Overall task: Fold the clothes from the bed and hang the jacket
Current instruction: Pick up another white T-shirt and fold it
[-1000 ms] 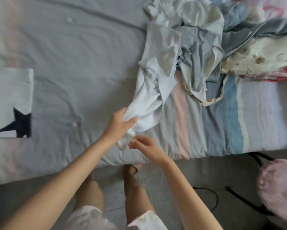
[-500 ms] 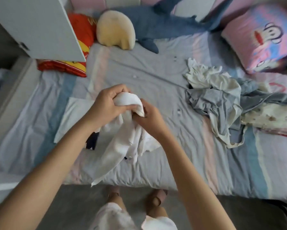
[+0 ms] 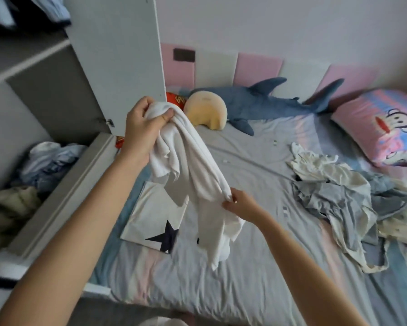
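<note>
A white garment (image 3: pixel 195 165) hangs in the air above the bed (image 3: pixel 256 267). My left hand (image 3: pixel 142 128) grips its bunched top end, raised near the wardrobe door. My right hand (image 3: pixel 241 204) pinches the cloth lower down, at its right edge. The rest of the garment trails down toward the sheet. Below it lies a folded white shirt with a dark star (image 3: pixel 155 222), flat on the bed. A loose pile of grey and cream clothes (image 3: pixel 343 198) sits at the right of the bed.
An open white wardrobe door (image 3: pixel 117 57) stands at the left, with shelves and crumpled clothes (image 3: pixel 44 158) in a compartment below. A plush shark (image 3: pixel 263 100), a yellow cushion (image 3: pixel 207 111) and a pink pillow (image 3: pixel 383 125) lie along the headboard.
Both hands lifted the white garment off the pile and carried it left. The hands have now drawn apart, left high and right low, stretching the cloth between them. The view tilted up.
</note>
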The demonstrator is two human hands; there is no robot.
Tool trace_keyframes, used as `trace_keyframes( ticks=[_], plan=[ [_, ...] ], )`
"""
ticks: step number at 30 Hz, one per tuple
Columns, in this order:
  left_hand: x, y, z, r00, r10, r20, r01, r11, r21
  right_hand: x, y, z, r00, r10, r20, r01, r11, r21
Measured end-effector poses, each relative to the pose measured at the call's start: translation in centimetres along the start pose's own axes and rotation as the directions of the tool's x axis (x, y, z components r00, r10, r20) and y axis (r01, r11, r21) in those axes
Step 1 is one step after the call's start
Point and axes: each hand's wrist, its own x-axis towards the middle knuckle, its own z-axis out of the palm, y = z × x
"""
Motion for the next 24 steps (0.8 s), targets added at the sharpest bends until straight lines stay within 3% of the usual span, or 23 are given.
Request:
trace_keyframes(
  ticks=[4,8,11,15,18,19,21,24],
  plan=[
    [1.1,3.2,0.7,0.999,0.03,-0.044,-0.034,0.994,-0.099,0.5,-1.8,-2.6,0.995,-0.009,-0.099,0.009,1.0,0.003],
    [2.1,4.4,1.1,0.985,-0.023,-0.174,-0.013,0.979,-0.202,0.5,-2.3,-7.9,0.985,0.012,-0.17,0.012,0.99,0.14],
    [3.5,5.0,1.6,0.975,-0.02,-0.219,-0.033,0.971,-0.235,-0.3,-3.0,-13.3,0.957,0.036,-0.286,-0.022,0.998,0.051],
    [4.1,5.1,3.0,0.973,-0.039,-0.227,-0.004,0.983,-0.185,-1.9,-4.3,-18.6,0.843,0.032,-0.536,-0.038,0.999,0.0],
    [4.1,5.6,5.0,0.995,-0.04,-0.093,0.023,0.985,-0.173,-2.1,-5.0,-21.5,0.853,0.116,-0.51,-0.03,0.984,0.173],
    [3.9,5.8,5.5,0.999,-0.037,0.021,0.04,0.987,-0.159,-2.2,-5.5,-21.9,0.877,0.146,-0.457,0.005,0.95,0.313],
    [2.5,6.8,7.2,0.958,-0.029,0.284,0.061,0.993,-0.104,-2.8,-6.8,-22.9,0.925,0.154,-0.348,0.119,0.751,0.65],
    [-0.8,7.2,9.9,0.826,-0.058,0.561,-0.115,0.956,0.269,-3.0,-9.6,-23.9,0.97,0.045,-0.238,0.206,0.365,0.908]
  ],
)
